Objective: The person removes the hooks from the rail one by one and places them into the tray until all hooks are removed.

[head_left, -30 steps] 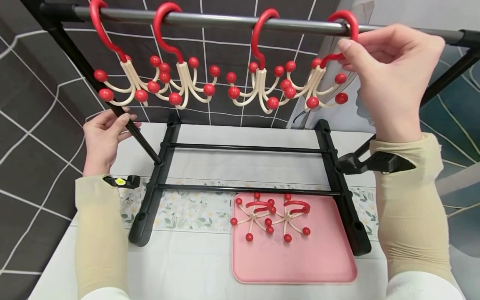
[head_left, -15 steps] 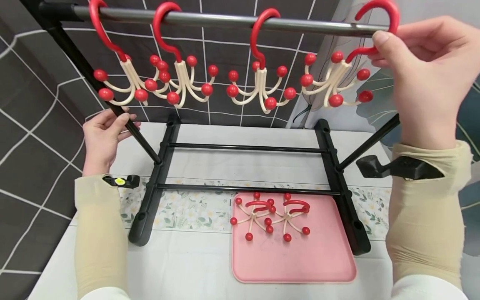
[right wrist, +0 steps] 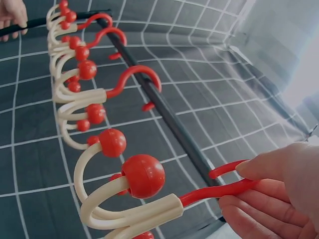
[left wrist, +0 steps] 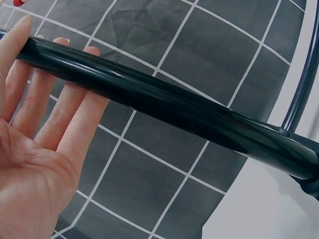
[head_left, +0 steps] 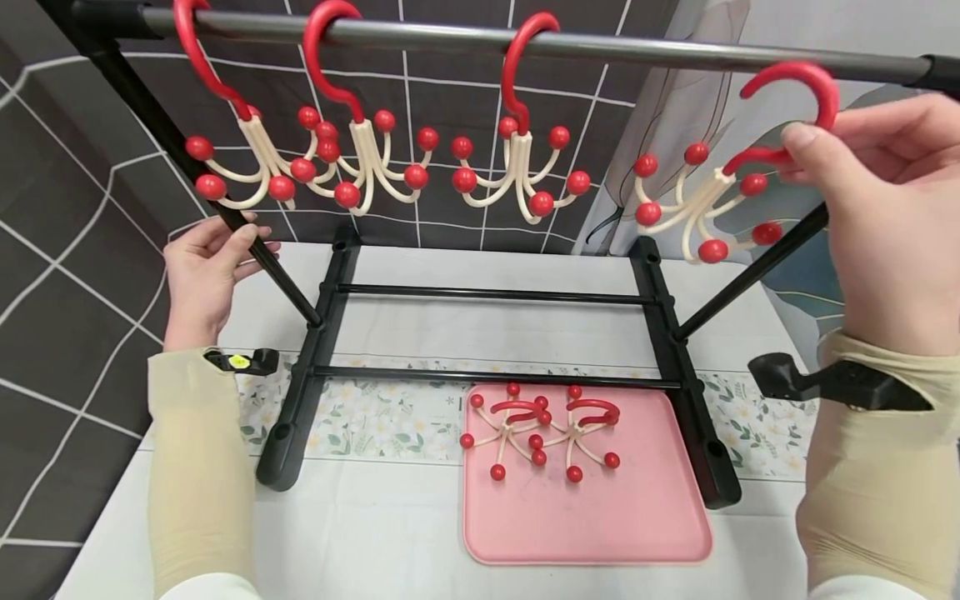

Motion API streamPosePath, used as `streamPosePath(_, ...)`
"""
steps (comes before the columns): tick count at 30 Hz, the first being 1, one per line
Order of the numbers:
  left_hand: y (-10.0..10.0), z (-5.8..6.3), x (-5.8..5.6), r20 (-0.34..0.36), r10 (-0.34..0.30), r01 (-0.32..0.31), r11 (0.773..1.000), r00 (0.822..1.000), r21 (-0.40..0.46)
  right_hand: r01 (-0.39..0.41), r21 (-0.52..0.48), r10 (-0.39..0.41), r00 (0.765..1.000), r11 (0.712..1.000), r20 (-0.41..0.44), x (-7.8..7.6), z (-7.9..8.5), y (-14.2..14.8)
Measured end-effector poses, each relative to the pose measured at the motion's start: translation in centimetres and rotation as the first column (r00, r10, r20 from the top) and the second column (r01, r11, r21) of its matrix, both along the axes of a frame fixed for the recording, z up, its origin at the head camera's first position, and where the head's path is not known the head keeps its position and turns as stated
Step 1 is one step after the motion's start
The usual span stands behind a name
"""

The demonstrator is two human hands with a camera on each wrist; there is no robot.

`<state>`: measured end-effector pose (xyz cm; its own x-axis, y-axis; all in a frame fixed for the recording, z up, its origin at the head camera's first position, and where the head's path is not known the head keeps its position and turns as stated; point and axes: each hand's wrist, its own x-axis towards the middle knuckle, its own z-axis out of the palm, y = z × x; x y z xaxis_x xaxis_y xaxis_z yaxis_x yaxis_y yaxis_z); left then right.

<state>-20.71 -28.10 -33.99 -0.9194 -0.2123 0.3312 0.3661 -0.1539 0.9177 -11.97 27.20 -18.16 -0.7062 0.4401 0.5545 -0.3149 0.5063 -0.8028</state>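
Note:
My right hand [head_left: 892, 183] pinches the red hook of a claw hanger [head_left: 703, 200] between thumb and fingers. This hanger has a cream stem and curved arms tipped with red balls. Its hook is off the rack's top rod [head_left: 435, 37] and sits just below it, the hanger tilted. My left hand [head_left: 202, 275] holds the rack's slanting black post [left wrist: 149, 97], its thumb on one side and fingers on the other. Three similar hangers hang on the rod: a left one [head_left: 258, 146], a middle one [head_left: 365, 158] and a right one [head_left: 519, 162].
A pink tray [head_left: 585, 521] lies on the white table at the front, partly under the rack's lower bar [head_left: 420, 375]. On it are two more claw hangers, one on the left [head_left: 508, 432] and one beside it [head_left: 575, 433]. Dark gridded cloth [head_left: 60, 350] covers the back and left.
My right hand has taken the fourth hanger off the rod, moving it right and then down below the rod. My left hand has stayed on the post.

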Motion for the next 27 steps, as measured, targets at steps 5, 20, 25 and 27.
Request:
streamPosePath(5,0.0,0.0,0.0,-0.008,0.001,-0.001,1.0,1.0,-0.01,-0.019,0.068,0.017,0.999,0.998,0.027,0.5,-1.5,0.6)
streamPosePath(20,0.0,0.0,-0.2,-0.02,-0.006,0.007,1.0,1.0,0.012,-0.151,0.141,0.113,0.963,0.978,0.244,1.8,-7.9,2.1)
streamPosePath(25,0.0,0.0,-0.2,-0.023,-0.003,0.004,1.0,1.0,0.014,-0.212,0.158,0.145,0.924,0.965,0.353,2.7,-10.1,2.6)
streamPosePath(27,0.0,0.0,-0.2,-0.02,-0.004,0.004,1.0,1.0,0.013,-0.227,0.172,0.145,0.909,0.959,0.392,3.1,-11.0,2.9)
